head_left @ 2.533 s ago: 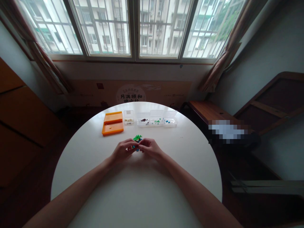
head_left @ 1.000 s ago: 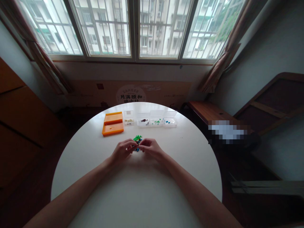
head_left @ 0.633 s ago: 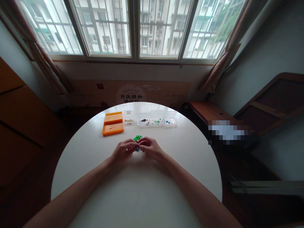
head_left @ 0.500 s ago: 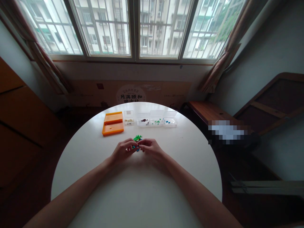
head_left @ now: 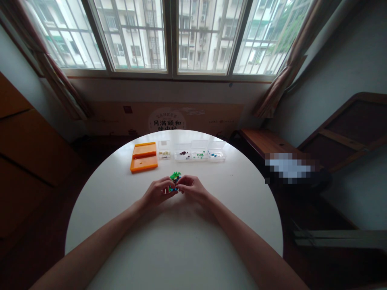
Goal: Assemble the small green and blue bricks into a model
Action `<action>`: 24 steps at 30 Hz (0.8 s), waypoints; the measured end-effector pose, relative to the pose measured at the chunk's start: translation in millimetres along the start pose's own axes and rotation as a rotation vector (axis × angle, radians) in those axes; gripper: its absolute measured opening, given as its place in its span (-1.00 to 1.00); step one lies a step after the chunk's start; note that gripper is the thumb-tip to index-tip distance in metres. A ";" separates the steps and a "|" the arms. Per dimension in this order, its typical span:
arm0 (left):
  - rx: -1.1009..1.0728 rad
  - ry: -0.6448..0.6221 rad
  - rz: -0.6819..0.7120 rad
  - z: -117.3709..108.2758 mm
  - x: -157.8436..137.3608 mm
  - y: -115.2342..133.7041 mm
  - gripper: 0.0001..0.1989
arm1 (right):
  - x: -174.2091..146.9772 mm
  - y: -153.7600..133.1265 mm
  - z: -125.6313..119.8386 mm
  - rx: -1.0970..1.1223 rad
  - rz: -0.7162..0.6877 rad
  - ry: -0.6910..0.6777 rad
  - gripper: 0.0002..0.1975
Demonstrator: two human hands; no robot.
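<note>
My left hand (head_left: 158, 191) is closed around a small building-brick model (head_left: 175, 176), bright green on top with blue, brown and other dark bits lower down. Its fingers cover the model's left side. On the other side, my right hand (head_left: 193, 186) is pinched, with its fingertips against or very near the model's right edge. Whatever lies between those fingertips is too small and hidden to make out. The model is held over the middle of the white round table (head_left: 181, 245).
Beyond my hands stand an orange tray (head_left: 144, 163), a small clear box (head_left: 164, 155) with pale pieces, and a row of open clear boxes (head_left: 199, 158) with brown, green and blue pieces. A wooden bench (head_left: 263, 141) stands right of the table.
My fingers have shifted slightly on the model, and more of its middle shows between my hands. My right fingertips have drawn a little to the right. The boxes and tray stay put.
</note>
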State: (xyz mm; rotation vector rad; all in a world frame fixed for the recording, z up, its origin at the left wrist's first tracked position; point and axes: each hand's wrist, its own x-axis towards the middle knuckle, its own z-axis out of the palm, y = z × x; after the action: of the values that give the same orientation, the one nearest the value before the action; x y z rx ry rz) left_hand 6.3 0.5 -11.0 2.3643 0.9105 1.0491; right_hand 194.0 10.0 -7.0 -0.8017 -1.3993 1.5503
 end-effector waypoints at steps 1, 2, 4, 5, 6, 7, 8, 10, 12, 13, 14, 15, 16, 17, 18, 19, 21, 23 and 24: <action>0.005 -0.001 0.002 -0.3 0.1 0.3 -0.83 | -0.2 -0.2 0.0 -0.004 0.001 0.000 -0.72; 0.012 -0.003 0.000 -0.6 0.2 0.4 -0.84 | -0.3 -0.3 0.0 -0.006 0.002 -0.002 -0.72; 0.025 -0.004 -0.007 -0.9 0.4 0.2 -0.84 | -0.2 -0.1 -0.2 -0.008 0.004 -0.003 -0.72; 0.030 -0.003 -0.011 -1.0 0.4 0.0 -0.84 | 0.0 0.3 -0.4 -0.007 0.005 -0.004 -0.71; 0.034 -0.003 -0.011 -1.1 0.4 -0.3 -0.84 | 0.3 0.8 -0.6 -0.005 0.006 -0.002 -0.70; 0.034 -0.003 -0.008 -1.2 0.4 -0.4 -0.85 | 0.6 1.4 -0.9 -0.004 0.008 -0.001 -0.69; 0.033 -0.004 -0.002 -1.4 0.4 -0.5 -0.85 | 0.9 2.0 -1.2 -0.002 0.010 0.003 -0.69; 0.028 0.000 0.014 -1.7 0.4 -0.5 -0.85 | 1.4 3.2 -1.8 0.004 0.013 0.011 -0.68; 0.022 0.012 0.029 -1.8 0.3 -0.4 -0.85 | 1.6 3.7 -2.1 0.008 0.015 0.015 -0.69; 0.019 0.020 0.033 -1.7 0.3 -0.4 -0.85 | 1.5 3.6 -2.1 0.010 0.016 0.015 -0.69; 0.017 0.026 0.034 -1.6 0.2 -0.5 -0.86 | 1.3 3.3 -2.0 0.012 0.015 0.015 -0.70; 0.016 0.027 0.034 -1.5 0.2 -0.5 -0.86 | 0.9 2.8 -1.9 0.014 0.015 0.012 -0.70; 0.014 0.025 0.033 -1.4 0.1 -0.5 -0.87 | 0.6 2.1 -1.8 0.014 0.013 0.011 -0.70; 0.013 0.021 0.031 -1.4 0.1 -0.4 -0.87 | 0.2 1.5 -1.7 0.013 0.012 0.009 -0.71; 0.012 0.017 0.029 -1.3 0.1 -0.2 -0.87 | -0.1 0.9 -1.7 0.010 0.013 0.007 -0.71; 0.010 0.014 0.026 -1.3 0.1 0.1 -0.87 | -0.4 0.4 -1.7 0.006 0.015 0.005 -0.71; 0.006 0.011 0.017 -1.2 0.2 0.7 -0.86 | -0.6 0.1 -2.1 -0.003 0.020 0.000 -0.72; 0.009 0.007 0.004 -1.0 0.4 1.3 -0.86 | -0.5 0.3 -2.6 -0.010 0.025 -0.010 -0.72; 0.014 0.004 -0.004 -0.9 0.4 1.4 -0.86 | -0.3 0.5 -2.7 -0.013 0.027 -0.014 -0.72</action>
State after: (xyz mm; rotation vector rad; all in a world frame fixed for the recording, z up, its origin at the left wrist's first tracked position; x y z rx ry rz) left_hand 6.4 -0.2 -9.4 2.3717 0.9266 1.0496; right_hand 196.5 10.8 -8.0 -0.8224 -1.4155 1.5711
